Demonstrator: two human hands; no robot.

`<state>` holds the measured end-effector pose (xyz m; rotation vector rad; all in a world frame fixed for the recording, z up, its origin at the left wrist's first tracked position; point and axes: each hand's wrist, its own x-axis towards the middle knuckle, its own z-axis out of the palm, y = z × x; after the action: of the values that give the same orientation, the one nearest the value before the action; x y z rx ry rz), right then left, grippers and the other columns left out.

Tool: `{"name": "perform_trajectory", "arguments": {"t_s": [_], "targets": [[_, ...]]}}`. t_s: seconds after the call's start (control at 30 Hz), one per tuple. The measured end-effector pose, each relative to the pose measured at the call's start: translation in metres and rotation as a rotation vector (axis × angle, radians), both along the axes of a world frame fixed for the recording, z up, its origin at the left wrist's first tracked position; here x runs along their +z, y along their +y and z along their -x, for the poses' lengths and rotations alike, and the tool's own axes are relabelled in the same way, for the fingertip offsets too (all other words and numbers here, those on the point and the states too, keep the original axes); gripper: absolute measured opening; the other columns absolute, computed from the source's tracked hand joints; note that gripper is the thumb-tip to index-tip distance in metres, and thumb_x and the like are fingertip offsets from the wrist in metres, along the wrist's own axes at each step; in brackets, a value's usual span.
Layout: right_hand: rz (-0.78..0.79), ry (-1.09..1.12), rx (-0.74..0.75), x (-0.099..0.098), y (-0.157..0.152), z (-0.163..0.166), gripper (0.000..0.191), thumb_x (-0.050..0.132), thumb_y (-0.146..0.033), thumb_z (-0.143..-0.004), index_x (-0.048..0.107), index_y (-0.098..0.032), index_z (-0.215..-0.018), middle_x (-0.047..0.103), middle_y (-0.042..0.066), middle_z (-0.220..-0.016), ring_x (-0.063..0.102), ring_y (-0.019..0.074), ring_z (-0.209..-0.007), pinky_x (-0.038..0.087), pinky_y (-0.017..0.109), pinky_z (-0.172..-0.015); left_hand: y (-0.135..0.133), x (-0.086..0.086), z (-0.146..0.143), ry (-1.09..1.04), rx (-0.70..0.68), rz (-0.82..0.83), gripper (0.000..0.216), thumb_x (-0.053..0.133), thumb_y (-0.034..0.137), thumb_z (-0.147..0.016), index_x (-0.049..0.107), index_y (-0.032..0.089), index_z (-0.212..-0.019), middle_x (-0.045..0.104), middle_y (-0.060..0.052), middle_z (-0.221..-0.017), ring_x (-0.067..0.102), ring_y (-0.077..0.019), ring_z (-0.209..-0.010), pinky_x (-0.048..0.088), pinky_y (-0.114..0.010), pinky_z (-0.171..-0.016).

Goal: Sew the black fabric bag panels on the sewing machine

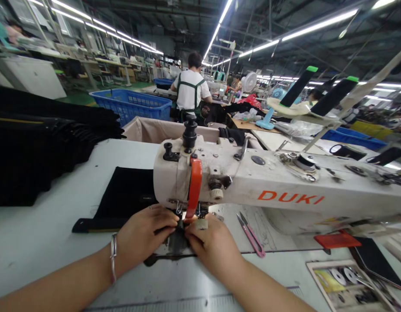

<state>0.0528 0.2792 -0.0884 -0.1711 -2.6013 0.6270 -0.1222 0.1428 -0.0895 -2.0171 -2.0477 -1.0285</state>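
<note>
Where the counter (27,255) comes nearest: a ruler scale (161,304) runs along it, and both forearms reach in across the surface.
Open tray, right: here's the tray (318,279), with round white discs (337,276) and small loose parts inside.
Left hand (148,227): a bangle (113,258) on the wrist, and the fingertips close in a tight pinch on a dark cloth piece (181,225).
Right hand (211,238): just as narrow, thumb and finger pinching the same piece from the other side, a pale wrap (201,224) around one finger.
Dark cloth piece: right between the two hands, down by the needle area.
Snips (252,238): pink-handled, lying to the right of the right hand, blades pointing away.
Black panel (127,190): flat on the counter, running up to the left hand.
DUKI machine (239,173): its white arm stretches off to the right, an orange-red lever (194,186) hanging above the fingers.
Cloth stack (47,143): black layers piled at the left.
Thread cones (298,88): two black ones, green-topped, tilted behind the machine.
Blue basket (135,104): beyond the stack, near a co-worker (191,89) facing away in a white top and dark straps.
Ceiling lights (216,34): long bright rows overhead, reaching into the distance.
</note>
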Motion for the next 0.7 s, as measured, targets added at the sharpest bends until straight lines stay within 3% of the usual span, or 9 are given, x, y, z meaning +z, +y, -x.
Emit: {"name": "perform_trajectory", "arguments": {"t_s": [0.27,0.7], "targets": [[-0.039,-0.031,-0.077,-0.0047,0.0074,0.0092,0.014,0.063,-0.008,-0.088,0.067,-0.019,-0.081,0.07,0.005,-0.091,0.061,0.021,-0.088,0.047,0.029,-0.076,0.0069,-0.0083,0.0099,-0.018,0.11,0.058,0.017,0.062,0.029,-0.092,0.079,0.026,-0.088,0.078,-0.001,-0.093,0.072,-0.0213,-0.089,0.06,-0.035,-0.088],[-0.036,-0.044,-0.087,-0.0025,0.0058,0.0097,0.013,0.062,-0.011,-0.09,0.068,-0.02,-0.082,0.069,0.006,-0.093,0.061,0.0212,-0.09,0.048,0.03,-0.077,0.0088,-0.0058,0.01,-0.059,0.1,0.101,0.019,0.061,0.03,-0.092,0.078,0.026,-0.088,0.077,-0.001,-0.096,0.071,-0.021,-0.091,0.059,-0.035,-0.09]]}}
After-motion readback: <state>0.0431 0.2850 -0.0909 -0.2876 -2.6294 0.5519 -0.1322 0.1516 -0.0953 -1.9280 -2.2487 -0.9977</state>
